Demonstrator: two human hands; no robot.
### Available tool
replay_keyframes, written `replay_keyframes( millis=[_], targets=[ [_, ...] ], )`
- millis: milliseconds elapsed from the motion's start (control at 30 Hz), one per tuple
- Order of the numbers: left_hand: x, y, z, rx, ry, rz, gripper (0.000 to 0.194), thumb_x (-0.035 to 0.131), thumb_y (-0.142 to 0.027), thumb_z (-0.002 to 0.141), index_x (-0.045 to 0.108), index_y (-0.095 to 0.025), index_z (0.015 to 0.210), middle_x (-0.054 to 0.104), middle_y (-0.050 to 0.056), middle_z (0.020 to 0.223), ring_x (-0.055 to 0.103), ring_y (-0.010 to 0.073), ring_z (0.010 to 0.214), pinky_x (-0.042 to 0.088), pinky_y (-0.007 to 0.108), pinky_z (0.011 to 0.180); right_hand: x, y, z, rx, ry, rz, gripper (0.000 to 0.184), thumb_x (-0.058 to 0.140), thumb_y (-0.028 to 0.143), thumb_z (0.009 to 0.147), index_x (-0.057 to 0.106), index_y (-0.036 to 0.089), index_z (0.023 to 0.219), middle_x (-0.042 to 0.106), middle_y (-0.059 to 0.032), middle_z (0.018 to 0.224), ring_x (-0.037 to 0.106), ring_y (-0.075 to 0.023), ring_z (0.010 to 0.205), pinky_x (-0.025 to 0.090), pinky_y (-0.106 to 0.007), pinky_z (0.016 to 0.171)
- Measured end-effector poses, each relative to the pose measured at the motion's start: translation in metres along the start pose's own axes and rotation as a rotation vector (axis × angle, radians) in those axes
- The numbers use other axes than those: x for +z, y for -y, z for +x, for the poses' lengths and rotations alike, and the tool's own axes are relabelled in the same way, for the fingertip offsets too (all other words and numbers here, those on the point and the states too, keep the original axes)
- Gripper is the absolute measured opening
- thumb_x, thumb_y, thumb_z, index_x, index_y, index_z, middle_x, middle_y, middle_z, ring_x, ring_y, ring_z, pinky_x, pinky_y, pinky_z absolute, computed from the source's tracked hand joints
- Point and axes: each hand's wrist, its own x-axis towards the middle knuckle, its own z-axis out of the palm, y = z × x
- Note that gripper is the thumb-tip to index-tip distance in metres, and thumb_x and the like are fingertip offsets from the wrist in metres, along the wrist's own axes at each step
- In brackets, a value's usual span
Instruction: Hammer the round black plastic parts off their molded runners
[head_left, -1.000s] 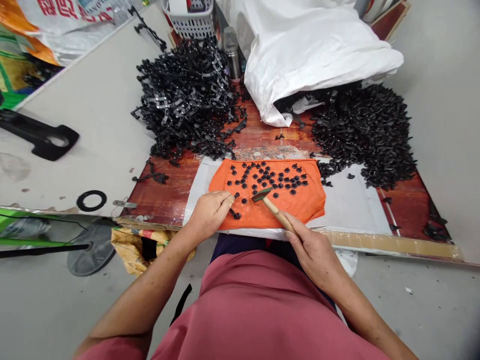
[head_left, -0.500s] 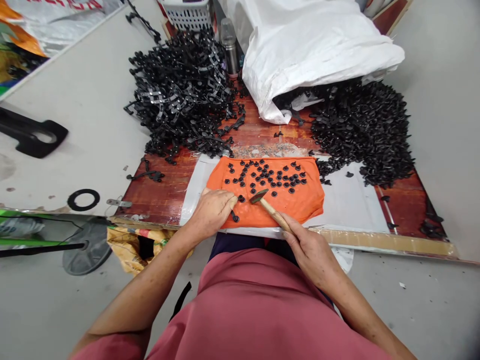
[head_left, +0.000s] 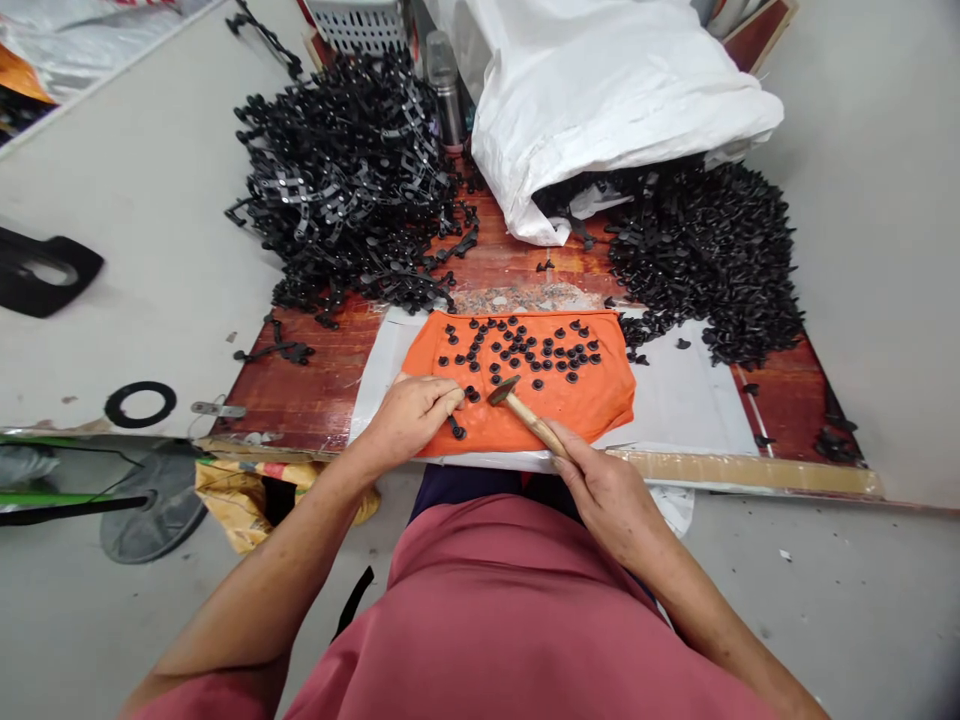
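My left hand (head_left: pixel 415 412) is closed at the left side of an orange cloth (head_left: pixel 555 415), its fingers pinched on a black plastic strip (head_left: pixel 457 430) that is mostly hidden by the hand. One round end of the strip shows on the cloth below the fingertips. A hammer (head_left: pixel 537 424) with a pale wooden handle is gripped in my right hand (head_left: pixel 611 500). The dark hammer head is low over the cloth, a short way right of the left fingertips. Several small black plastic pieces (head_left: pixel 531 356) with round bases lie scattered over the cloth.
A tangled heap of linked black strips (head_left: pixel 337 190) rises at the back left. Loose black pieces (head_left: pixel 712 260) are piled at the right, beside a white sack (head_left: pixel 615 100). A bottle (head_left: pixel 448 95) and a white basket (head_left: pixel 360 25) stand behind. A black ring (head_left: pixel 140 404) lies far left.
The whole scene has shifted slightly left in the view. Both hands, the hammer and the strip keep nearly the same places over the cloth.
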Motion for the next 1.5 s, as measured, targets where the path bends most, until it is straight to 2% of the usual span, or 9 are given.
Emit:
replay_keyframes(
  millis=[200,367,600,800,967,1100,1300,1400,1500],
  targets=[
    [0.0,0.004,0.0,-0.012,-0.004,-0.064,0.038,0.038,-0.036,0.1,0.066,-0.02,0.081,0.076,0.003,0.089,0.068,0.0193,0.087,0.041,0.031,0.082,0.0,-0.001,-0.001,-0.014,-0.006,-0.027,0.05,0.039,0.03,0.107,0.047,0.024,0.156,0.078,-0.0092,0.117,0.075,-0.0268,0.105,0.057,-0.039,0.094],
    [0.0,-0.002,-0.001,0.011,-0.006,0.011,0.038,0.037,-0.034,0.101,0.063,-0.019,0.077,0.075,0.002,0.086,0.067,0.0182,0.083,0.037,0.033,0.083,0.002,-0.002,0.0,-0.015,-0.016,-0.044,0.05,0.04,0.03,0.107,0.047,0.024,0.156,0.079,-0.0094,0.116,0.076,-0.0271,0.102,0.058,-0.039,0.09],
    [-0.001,-0.009,-0.001,0.017,0.003,0.191,0.039,0.039,-0.033,0.101,0.058,-0.018,0.07,0.07,0.002,0.075,0.061,0.0169,0.071,0.03,0.035,0.075,0.002,-0.001,0.0,-0.017,-0.016,-0.024,0.05,0.042,0.027,0.106,0.047,0.025,0.156,0.078,-0.0079,0.118,0.076,-0.0257,0.102,0.058,-0.039,0.09],
    [-0.008,-0.01,0.002,-0.01,0.076,0.239,0.041,0.04,-0.036,0.101,0.06,-0.019,0.069,0.071,0.004,0.073,0.062,0.0181,0.07,0.031,0.033,0.072,-0.002,0.0,-0.001,-0.032,-0.017,-0.031,0.049,0.041,0.027,0.107,0.047,0.024,0.156,0.08,-0.0081,0.112,0.076,-0.0256,0.1,0.057,-0.039,0.092],
    [-0.01,-0.016,0.003,-0.022,0.081,0.293,0.042,0.036,-0.032,0.101,0.064,-0.019,0.073,0.073,0.006,0.078,0.065,0.0206,0.075,0.031,0.034,0.072,-0.009,0.013,0.003,-0.097,-0.084,-0.122,0.053,0.042,0.026,0.106,0.041,0.026,0.159,0.079,-0.0074,0.113,0.077,-0.024,0.09,0.057,-0.034,0.078],
    [-0.013,-0.02,0.003,-0.011,0.123,0.356,0.044,0.031,-0.029,0.103,0.062,-0.018,0.073,0.073,0.008,0.083,0.065,0.0218,0.077,0.032,0.036,0.072,-0.007,0.023,0.014,-0.16,-0.076,-0.286,0.053,0.044,0.024,0.105,0.043,0.024,0.158,0.08,-0.0072,0.099,0.076,-0.0247,0.078,0.053,-0.032,0.065],
    [-0.013,-0.014,0.002,0.022,0.164,0.318,0.042,0.031,-0.028,0.103,0.061,-0.017,0.076,0.073,0.009,0.084,0.065,0.0226,0.081,0.036,0.037,0.077,-0.011,0.028,0.018,-0.181,-0.078,-0.364,0.054,0.047,0.024,0.104,0.044,0.024,0.157,0.078,-0.0055,0.087,0.072,-0.0233,0.07,0.049,-0.031,0.061],
    [-0.011,-0.01,0.003,0.035,0.15,0.312,0.043,0.031,-0.028,0.103,0.061,-0.018,0.075,0.073,0.008,0.083,0.065,0.0223,0.078,0.036,0.037,0.076,-0.018,0.029,0.015,-0.22,-0.108,-0.289,0.056,0.043,0.024,0.105,0.036,0.027,0.161,0.077,-0.0043,0.089,0.072,-0.0214,0.071,0.051,-0.03,0.062],
    [-0.009,-0.009,0.004,0.065,0.129,0.29,0.042,0.032,-0.027,0.103,0.063,-0.018,0.076,0.073,0.008,0.084,0.065,0.0225,0.079,0.036,0.036,0.075,-0.018,0.028,0.012,-0.231,-0.153,-0.21,0.057,0.037,0.025,0.107,0.03,0.027,0.163,0.077,-0.007,0.101,0.073,-0.0209,0.082,0.055,-0.031,0.073]
  ],
)
